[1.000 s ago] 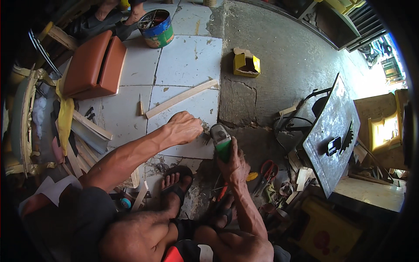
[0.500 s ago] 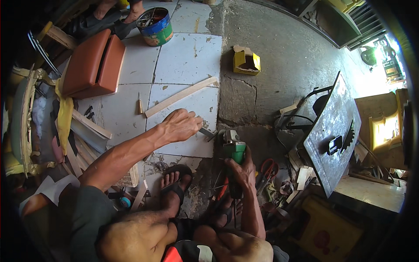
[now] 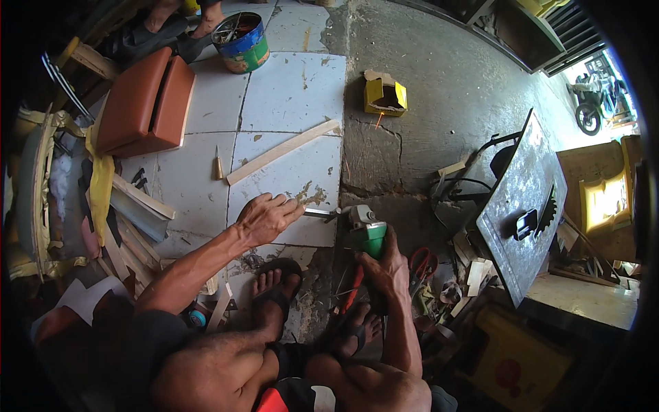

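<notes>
My right hand (image 3: 384,269) is wrapped round the body of a green angle grinder (image 3: 373,235), its grey metal head pointing away from me. My left hand (image 3: 269,218) pinches a narrow, flat metal blade (image 3: 318,213), which reaches right to the grinder's disc side. The blade's grip end is hidden in my fingers, and its exact kind does not show. Faint orange sparks (image 3: 379,121) streak beyond the grinder, close to the yellow box. On the tiles past my left hand lie a wooden strip (image 3: 283,152) and an awl-like tool with a wooden handle (image 3: 218,167).
A paint tin (image 3: 241,51) of tools and an open yellow box (image 3: 385,96) stand farther off. At right, a metal table with a saw blade (image 3: 525,206) leans on its side. Brown cushions (image 3: 144,106) and wood offcuts lie left. Red-handled scissors (image 3: 423,264) sit beside my right hand.
My left hand has moved slightly down and left, and more of the blade shows, now bright. Sparks have appeared beyond the grinder. My right hand stays nearly in place.
</notes>
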A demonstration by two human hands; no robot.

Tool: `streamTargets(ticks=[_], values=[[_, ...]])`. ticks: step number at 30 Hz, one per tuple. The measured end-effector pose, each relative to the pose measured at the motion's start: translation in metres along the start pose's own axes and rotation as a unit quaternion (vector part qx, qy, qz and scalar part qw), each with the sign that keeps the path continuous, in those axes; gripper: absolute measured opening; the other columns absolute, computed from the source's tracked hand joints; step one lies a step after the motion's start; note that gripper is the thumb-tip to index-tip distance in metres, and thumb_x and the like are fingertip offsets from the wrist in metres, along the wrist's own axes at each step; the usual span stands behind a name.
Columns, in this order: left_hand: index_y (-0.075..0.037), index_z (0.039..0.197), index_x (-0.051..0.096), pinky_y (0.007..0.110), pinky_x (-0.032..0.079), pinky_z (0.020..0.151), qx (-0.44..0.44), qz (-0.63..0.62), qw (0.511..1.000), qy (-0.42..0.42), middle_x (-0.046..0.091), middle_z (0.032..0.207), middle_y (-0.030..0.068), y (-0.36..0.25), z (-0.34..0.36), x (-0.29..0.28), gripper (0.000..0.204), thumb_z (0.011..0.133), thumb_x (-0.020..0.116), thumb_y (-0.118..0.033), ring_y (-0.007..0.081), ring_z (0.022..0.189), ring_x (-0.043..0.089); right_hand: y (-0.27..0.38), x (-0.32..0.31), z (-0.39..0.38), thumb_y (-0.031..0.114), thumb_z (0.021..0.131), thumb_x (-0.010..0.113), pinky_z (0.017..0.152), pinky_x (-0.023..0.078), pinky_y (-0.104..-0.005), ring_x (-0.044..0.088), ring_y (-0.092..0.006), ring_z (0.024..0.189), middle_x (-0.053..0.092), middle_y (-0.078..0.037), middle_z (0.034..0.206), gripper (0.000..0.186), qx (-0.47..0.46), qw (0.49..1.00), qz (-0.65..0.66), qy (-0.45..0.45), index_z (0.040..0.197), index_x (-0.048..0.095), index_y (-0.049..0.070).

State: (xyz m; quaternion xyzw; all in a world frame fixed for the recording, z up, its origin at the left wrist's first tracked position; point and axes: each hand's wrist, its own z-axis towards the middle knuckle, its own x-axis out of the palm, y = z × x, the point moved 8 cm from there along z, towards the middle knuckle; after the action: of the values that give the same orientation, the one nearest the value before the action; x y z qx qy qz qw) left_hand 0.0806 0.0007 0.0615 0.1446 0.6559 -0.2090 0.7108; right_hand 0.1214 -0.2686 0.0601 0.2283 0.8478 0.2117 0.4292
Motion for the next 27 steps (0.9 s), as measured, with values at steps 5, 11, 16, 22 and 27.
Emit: streamTargets(ticks=[5, 11, 16, 22, 27], values=[[-0.01, 0.125, 0.073, 0.031, 0.051, 0.07, -0.007, -0.007, 1.0, -0.024, 0.068, 0.098, -0.0012, -0.001, -0.008, 0.001, 0.039, 0.087, 0.062, -0.011, 0.0157, 0.086, 0.064, -0.003, -0.002, -0.005, 0.043, 0.081, 0.076, 0.091, 0.057, -0.0515, 0.072, -0.048, 0.103, 0.074, -0.031, 0.109, 0.094, -0.008, 1.0, 0.0, -0.006, 0.16, 0.033, 0.014], [-0.01, 0.125, 0.072, 0.031, 0.051, 0.072, -0.011, -0.028, 0.999, -0.019, 0.069, 0.105, 0.0, -0.001, -0.015, 0.006, 0.04, 0.087, 0.061, -0.01, 0.016, 0.092, 0.065, 0.006, 0.007, -0.008, 0.042, 0.08, 0.079, 0.091, 0.058, -0.0513, 0.072, -0.0466, 0.106, 0.073, -0.03, 0.113, 0.097, 0.011, 1.0, -0.01, 0.015, 0.161, 0.032, 0.015], [-0.011, 0.124, 0.073, 0.031, 0.051, 0.074, -0.014, -0.017, 0.999, -0.026, 0.07, 0.106, -0.0001, -0.001, -0.021, 0.01, 0.039, 0.087, 0.061, -0.011, 0.0161, 0.093, 0.065, 0.003, 0.012, -0.007, 0.042, 0.081, 0.076, 0.091, 0.057, -0.0546, 0.071, -0.051, 0.105, 0.073, -0.033, 0.11, 0.095, 0.005, 1.0, -0.004, 0.016, 0.16, 0.03, 0.015], [-0.011, 0.123, 0.073, 0.031, 0.051, 0.073, -0.014, -0.025, 0.999, -0.028, 0.07, 0.106, -0.0001, -0.005, -0.015, 0.004, 0.038, 0.087, 0.061, -0.011, 0.0164, 0.092, 0.065, -0.001, 0.004, -0.011, 0.044, 0.08, 0.077, 0.091, 0.057, -0.055, 0.07, -0.0513, 0.106, 0.072, -0.033, 0.11, 0.097, 0.027, 1.0, -0.009, 0.005, 0.16, 0.03, 0.014], [-0.012, 0.123, 0.073, 0.032, 0.051, 0.072, -0.017, -0.02, 0.999, -0.041, 0.069, 0.104, -0.0004, -0.002, -0.022, 0.006, 0.037, 0.089, 0.06, -0.013, 0.0163, 0.09, 0.065, -0.004, 0.018, -0.006, 0.044, 0.08, 0.076, 0.091, 0.057, -0.0551, 0.07, -0.0519, 0.106, 0.072, -0.033, 0.11, 0.098, -0.015, 1.0, -0.013, 0.006, 0.161, 0.029, 0.016]])
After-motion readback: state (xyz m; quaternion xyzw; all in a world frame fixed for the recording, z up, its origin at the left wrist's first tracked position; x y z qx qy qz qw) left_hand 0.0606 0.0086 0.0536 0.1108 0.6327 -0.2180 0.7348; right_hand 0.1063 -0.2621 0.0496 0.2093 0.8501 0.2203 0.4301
